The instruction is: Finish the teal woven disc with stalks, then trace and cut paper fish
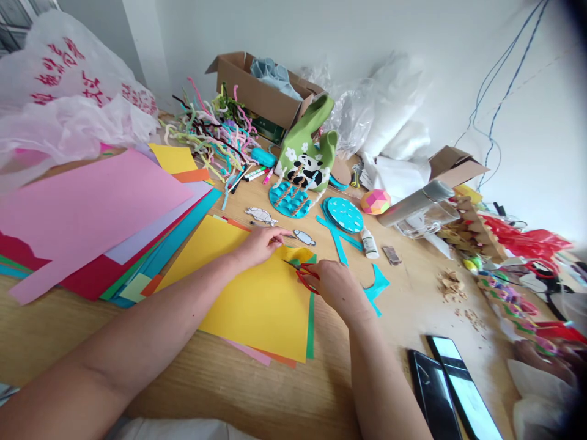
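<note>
My right hand (337,284) is closed around the red handles of a pair of scissors (308,275). Their blades lie at the cut, curled upper edge of a yellow sheet of paper (257,305). My left hand (261,245) pinches this sheet at its top edge, left of the blades; the fingertips partly hide the grip. Green, orange and pink sheets show under the yellow one. Just beyond the left fingertips lies a white fish cutout (303,237), and another fish drawing (260,215) lies farther left.
Coloured paper (105,201) is piled at left, below pipe cleaners (215,134). Behind stand a green panda bag (305,153) and a cardboard box (257,85). Blue discs (343,214), a glue bottle (369,243) and a grey flask (415,205) are right; two phones (463,385) lie nearer.
</note>
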Available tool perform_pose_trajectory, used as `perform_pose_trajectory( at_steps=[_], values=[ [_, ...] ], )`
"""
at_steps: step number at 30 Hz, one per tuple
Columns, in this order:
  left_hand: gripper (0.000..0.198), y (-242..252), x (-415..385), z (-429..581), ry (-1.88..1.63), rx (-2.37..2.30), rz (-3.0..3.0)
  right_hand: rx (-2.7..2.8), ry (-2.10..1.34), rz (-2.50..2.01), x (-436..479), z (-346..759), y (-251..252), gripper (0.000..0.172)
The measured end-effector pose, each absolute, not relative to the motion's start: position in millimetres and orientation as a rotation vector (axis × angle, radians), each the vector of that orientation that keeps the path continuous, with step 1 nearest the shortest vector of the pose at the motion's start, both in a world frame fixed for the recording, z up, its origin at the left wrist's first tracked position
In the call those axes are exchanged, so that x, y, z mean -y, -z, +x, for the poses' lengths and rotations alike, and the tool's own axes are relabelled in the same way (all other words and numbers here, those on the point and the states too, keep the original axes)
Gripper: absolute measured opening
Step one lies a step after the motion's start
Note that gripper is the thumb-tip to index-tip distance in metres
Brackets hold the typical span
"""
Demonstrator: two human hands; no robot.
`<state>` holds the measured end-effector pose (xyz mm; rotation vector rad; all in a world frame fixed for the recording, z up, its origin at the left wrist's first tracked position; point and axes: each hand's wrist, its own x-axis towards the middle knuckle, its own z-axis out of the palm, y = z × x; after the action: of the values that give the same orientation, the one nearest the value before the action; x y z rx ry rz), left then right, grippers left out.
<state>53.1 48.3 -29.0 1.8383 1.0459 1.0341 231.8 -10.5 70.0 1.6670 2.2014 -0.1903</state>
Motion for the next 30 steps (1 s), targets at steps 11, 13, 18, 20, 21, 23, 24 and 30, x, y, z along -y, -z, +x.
perform_pose_trajectory(
  at_steps=[11,13,18,20,21,23,24,30],
  values=[
    [0.040,22,-47,50,-1.013,-1.085,1.811,-2.143,0.038,1.709,26,253,-80,0.032],
    [0.040,21,-46,50,-1.011,-1.090,1.806,-2.131,0.057,1.727,33,257,-85,0.030],
    [0.040,21,-48,48,-1.017,-1.091,1.808,-2.137,0.121,1.819,56,273,-92,0.026],
    [0.039,21,-49,47,-1.012,-1.091,1.822,-2.160,0.173,1.922,65,273,-92,0.027],
    [0.039,21,-50,47,-1.008,-1.091,1.829,-2.180,0.221,1.982,69,271,-91,0.028],
    [0.038,21,-51,47,-0.999,-1.085,1.846,-2.241,0.353,2.083,75,259,-88,0.032],
    [0.037,22,-52,47,-0.996,-1.083,1.853,-2.272,0.417,2.117,77,251,-85,0.034],
    [0.039,25,-56,48,-0.963,-1.101,1.901,-2.284,0.382,2.202,81,208,-57,0.026]
  ],
)
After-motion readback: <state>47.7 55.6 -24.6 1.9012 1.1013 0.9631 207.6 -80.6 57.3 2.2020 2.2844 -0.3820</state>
